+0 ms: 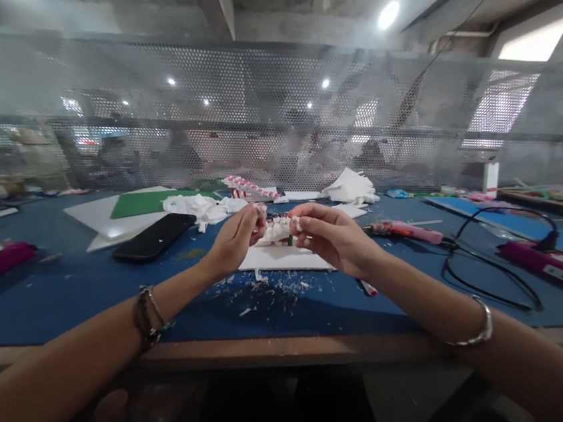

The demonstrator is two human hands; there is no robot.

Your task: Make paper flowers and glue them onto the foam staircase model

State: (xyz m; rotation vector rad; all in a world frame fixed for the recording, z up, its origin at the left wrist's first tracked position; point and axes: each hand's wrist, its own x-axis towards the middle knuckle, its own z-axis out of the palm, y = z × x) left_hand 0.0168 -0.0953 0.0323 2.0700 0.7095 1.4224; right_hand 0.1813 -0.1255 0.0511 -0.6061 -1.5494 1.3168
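Both my hands meet above the blue table mat (pixel 69 294), holding a small white foam piece (pixel 276 230) with red and white bits on it. My left hand (pixel 238 237) pinches its left end with closed fingers. My right hand (pixel 332 236) grips its right end, fingers curled. Under the hands lies a white foam sheet (pixel 276 258), with white scraps (pixel 264 292) scattered on the mat in front of it.
A black phone (pixel 154 237) lies left of my hands, beside white and green sheets (pixel 134 204) and crumpled white paper (pixel 201 208). A pink tool (pixel 407 230) with a black cable (pixel 489 270) and another pink tool (pixel 553 264) lie at right. A perforated metal screen (pixel 272 118) backs the table.
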